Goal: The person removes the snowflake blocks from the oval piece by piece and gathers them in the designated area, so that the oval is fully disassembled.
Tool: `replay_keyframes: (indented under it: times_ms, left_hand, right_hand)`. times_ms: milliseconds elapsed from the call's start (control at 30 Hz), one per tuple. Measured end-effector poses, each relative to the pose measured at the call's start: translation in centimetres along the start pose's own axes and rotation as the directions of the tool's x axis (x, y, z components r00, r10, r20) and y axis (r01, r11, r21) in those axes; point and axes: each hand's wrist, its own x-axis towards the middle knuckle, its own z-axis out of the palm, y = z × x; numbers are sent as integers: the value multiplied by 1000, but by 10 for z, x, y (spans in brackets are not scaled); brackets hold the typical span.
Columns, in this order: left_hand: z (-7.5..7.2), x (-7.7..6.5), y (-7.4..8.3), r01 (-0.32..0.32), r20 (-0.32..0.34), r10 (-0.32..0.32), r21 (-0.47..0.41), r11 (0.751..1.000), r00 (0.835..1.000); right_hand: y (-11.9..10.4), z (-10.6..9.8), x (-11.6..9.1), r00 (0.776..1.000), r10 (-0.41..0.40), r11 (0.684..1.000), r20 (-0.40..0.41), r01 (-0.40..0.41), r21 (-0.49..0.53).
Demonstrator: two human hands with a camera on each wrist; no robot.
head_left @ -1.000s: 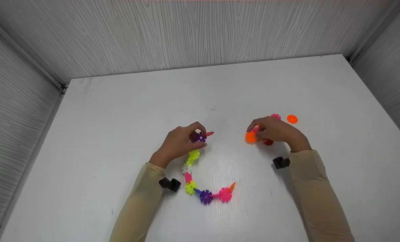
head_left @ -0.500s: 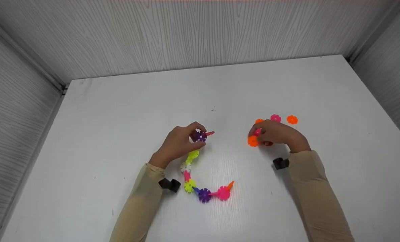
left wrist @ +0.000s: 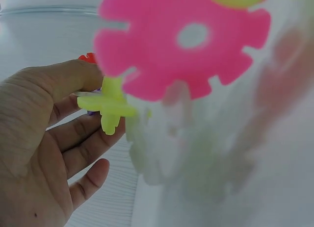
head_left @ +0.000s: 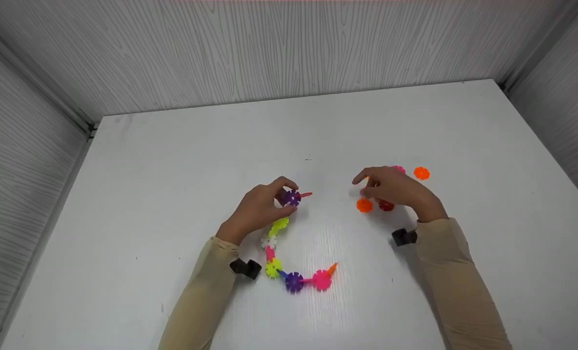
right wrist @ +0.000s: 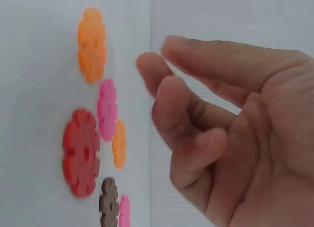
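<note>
My left hand [head_left: 256, 206] pinches a purple notched snowflake disc [head_left: 293, 198] between thumb and fingers. A red disc [head_left: 307, 194] is slotted edge-on into it, pointing right. Below the hand, a chain of linked discs curves down and right, through yellow [head_left: 280, 224], white [head_left: 269, 241] and pink pieces to an orange disc [head_left: 332, 270] at its end. My right hand [head_left: 393, 186] hovers over loose discs with loosely bent fingers and holds nothing. Under its fingertips lie an orange disc [right wrist: 92, 44], a pink disc [right wrist: 107, 109] and a red disc [right wrist: 81, 152].
Another orange disc [head_left: 421, 173] lies beyond the right hand, and a pink one [head_left: 398, 169] shows partly behind it. A brown disc [right wrist: 108, 202] is in the right wrist view. The white table [head_left: 211, 146] meets a grey wood-grain panel [head_left: 289, 48] at the back.
My right fingers have come away from the orange disc, which now lies flat on the table, and the hand has shifted slightly up and left. The left hand's hold is unchanged.
</note>
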Motion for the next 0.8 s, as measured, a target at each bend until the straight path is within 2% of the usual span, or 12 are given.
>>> replay_keyframes:
  times_ms: [100, 233, 333, 433, 667, 800]
  left_hand:
    - [2, 1, 0, 10, 2, -10, -4, 1000, 1000]
    - [3, 2, 2, 9, -1, -9, -2, 1000, 1000]
    - [3, 1, 4, 11, -5, -12, -8, 1000, 1000]
    - [2, 2, 5, 5, -12, -5, -22, 1000, 1000]
    - [4, 2, 6, -24, -24, 24, -24, 999, 999]
    - [5, 2, 6, -69, -33, 68, -18, 997, 997]
  right_hand:
    - [-12, 8, 1, 999, -31, 999, -17, 31, -12]
    - [-28, 23, 3, 992, -120, 992, -31, 118, -48]
    - [-37, 33, 4, 978, -208, 977, -33, 206, -53]
    - [-43, 40, 4, 963, -264, 963, -43, 262, -57]
    - [-49, 50, 8, 955, -283, 958, -91, 278, -65]
    - [-51, 56, 9, 937, -328, 944, -122, 321, -73]
